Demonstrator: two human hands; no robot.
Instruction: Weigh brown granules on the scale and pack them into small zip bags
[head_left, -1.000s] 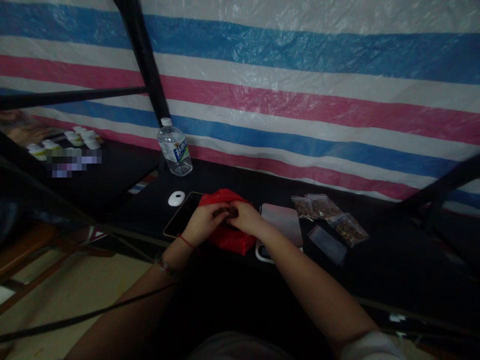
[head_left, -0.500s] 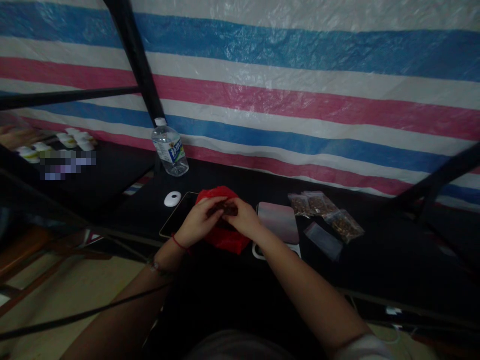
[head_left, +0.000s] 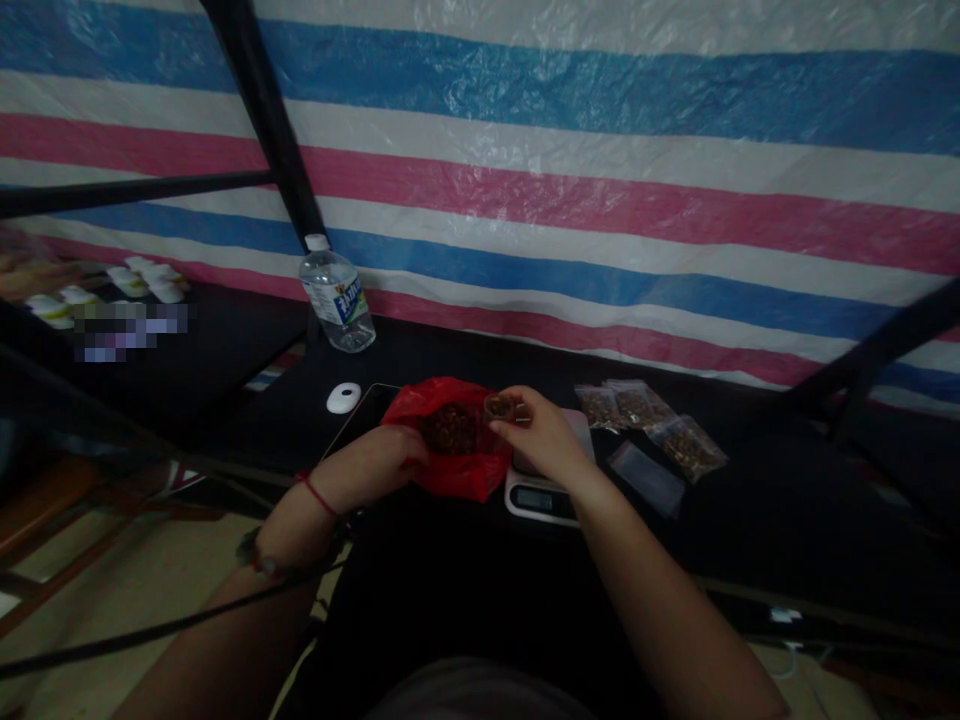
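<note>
An open red plastic bag (head_left: 480,478) lies on the black table, with small dark brown pieces (head_left: 450,430) inside it. My left hand (head_left: 382,460) is closed on the bag's near left edge, its fingertips partly hidden. In my right hand (head_left: 536,425) is a small clear cup (head_left: 498,407) containing brown bits, held between thumb and fingers at the bag's right rim. Below that hand sits a digital kitchen scale (head_left: 540,503), its platform partly covered by my hand and its display showing; the reading is too small to make out.
Filled zip bags (head_left: 690,447) and a flat clear bag (head_left: 649,480) lie right of the scale. A phone (head_left: 352,425), a white oval object (head_left: 343,398) and a plastic bottle (head_left: 341,300) are on the left. Beyond the frame post, another person's hand (head_left: 30,275) is near white-capped bottles (head_left: 165,285).
Both hands were together over the bag. My right hand has moved right with the cup, and my left has drawn back to the bag's left edge. The bag's contents and scale display now show.
</note>
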